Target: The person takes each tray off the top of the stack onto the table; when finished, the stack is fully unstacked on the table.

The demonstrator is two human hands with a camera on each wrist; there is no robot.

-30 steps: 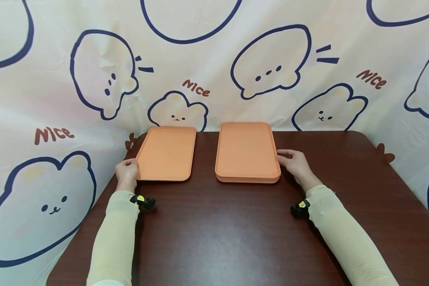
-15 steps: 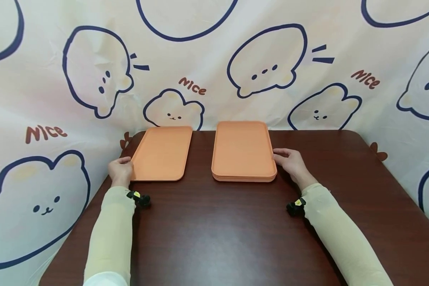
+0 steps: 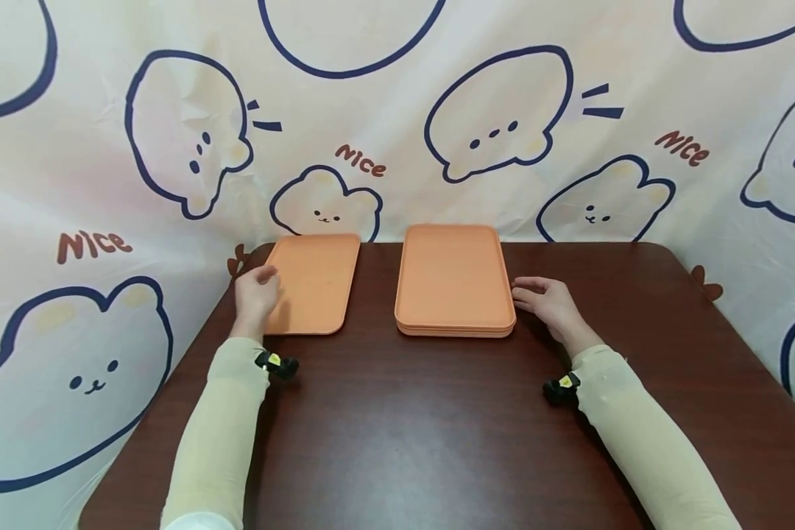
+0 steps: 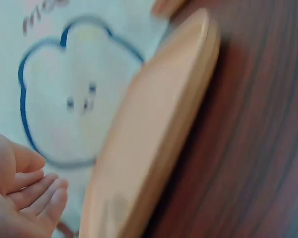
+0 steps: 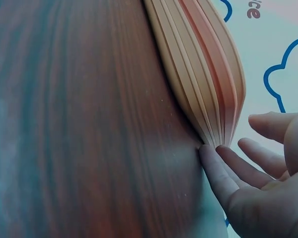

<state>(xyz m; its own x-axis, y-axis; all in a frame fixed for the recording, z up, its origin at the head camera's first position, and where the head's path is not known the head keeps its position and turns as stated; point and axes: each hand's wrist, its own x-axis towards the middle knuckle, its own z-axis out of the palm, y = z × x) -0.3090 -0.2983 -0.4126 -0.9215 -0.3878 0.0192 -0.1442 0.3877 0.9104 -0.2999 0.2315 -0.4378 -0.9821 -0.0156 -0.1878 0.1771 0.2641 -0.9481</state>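
Observation:
On the left of the table lies an orange rectangular tray [image 3: 318, 283]. My left hand [image 3: 255, 298] hovers over its left edge with loosely bent fingers and nothing in them; the left wrist view shows a gap between this hand [image 4: 22, 196] and the tray [image 4: 139, 134]. To the right sits a stack of several matching orange trays [image 3: 455, 276], their layered edges facing the right wrist camera. Beside the stack's right side is my right hand [image 3: 556, 305], fingers relaxed and spread, fingertips [image 5: 204, 151] right at the lower edge of the stack [image 5: 208, 79].
Both lie near the back edge of a dark brown wooden table [image 3: 397, 427], with a strip of tabletop between them. Directly behind stands a pale cloth backdrop [image 3: 397, 110] with cartoon bears, which also runs down the left and right sides.
My left hand has let go of the left tray's edge and risen to the right over it. My right hand has eased slightly away from the stack. The trays stay in place.

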